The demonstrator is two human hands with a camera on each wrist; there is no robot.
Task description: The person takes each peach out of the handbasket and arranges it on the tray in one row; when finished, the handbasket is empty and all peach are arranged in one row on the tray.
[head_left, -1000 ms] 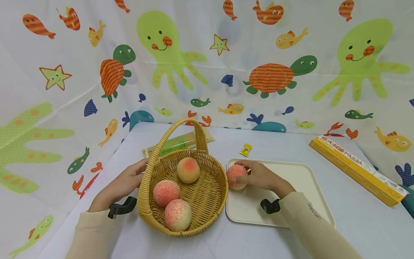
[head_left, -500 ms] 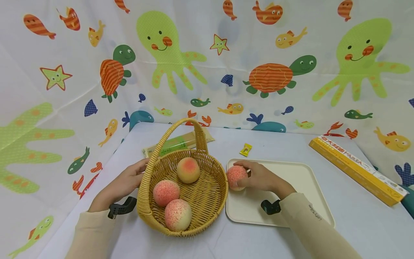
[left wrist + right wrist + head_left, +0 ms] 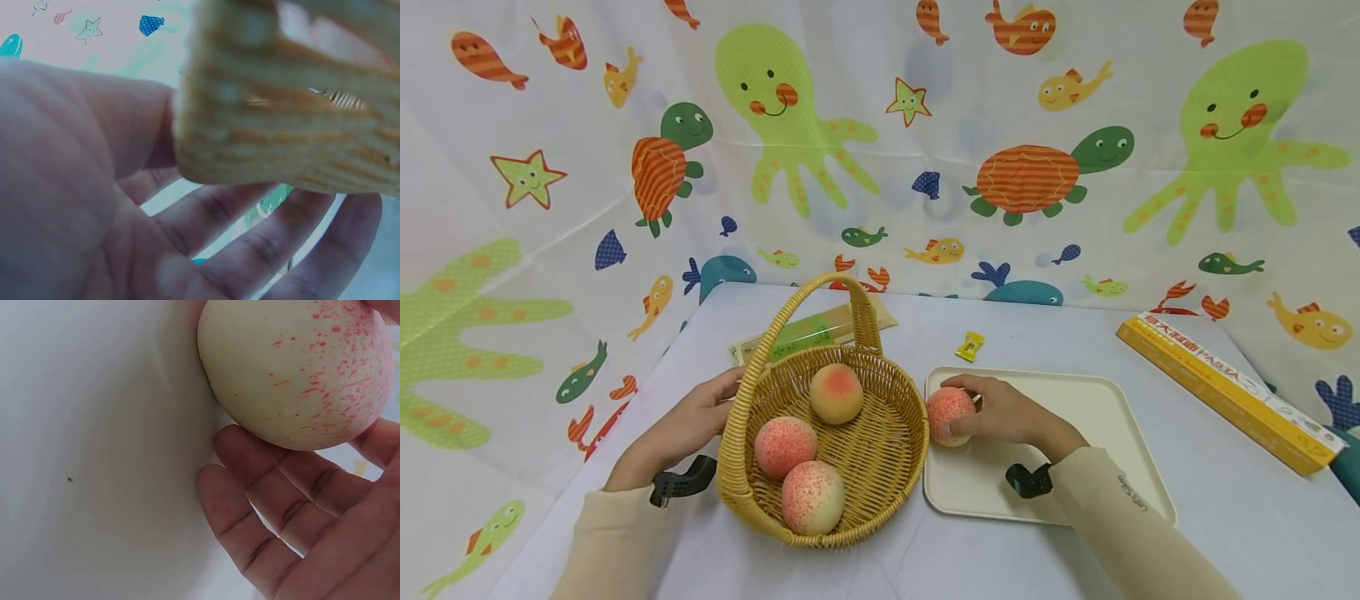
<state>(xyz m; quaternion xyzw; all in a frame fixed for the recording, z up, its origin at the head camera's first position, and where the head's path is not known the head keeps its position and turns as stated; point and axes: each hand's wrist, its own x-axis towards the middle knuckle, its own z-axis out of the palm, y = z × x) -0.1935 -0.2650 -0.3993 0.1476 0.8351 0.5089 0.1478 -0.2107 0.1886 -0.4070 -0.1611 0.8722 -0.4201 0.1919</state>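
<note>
In the head view, a round wicker basket with a tall arched handle holds 3 peaches, among them a speckled pink one. My left hand lies against its left outer side. The left wrist view shows the thumb and rather straight fingers touching the blurred wicker wall; the fingertips are partly hidden. My right hand holds another pink-speckled peach between thumb and fingers, at the left end of a cream tray. In the right wrist view this peach sits low against the tray.
Behind the basket lies a flat, clear-and-green packet. A small yellow wrapped candy is behind the tray. A long yellow pasta box lies at the right. A sea-animal cloth hangs behind the table.
The peach in my right hand has shifted slightly towards me along the tray's left end, turning a little. My left hand and the basket have stayed in place.
</note>
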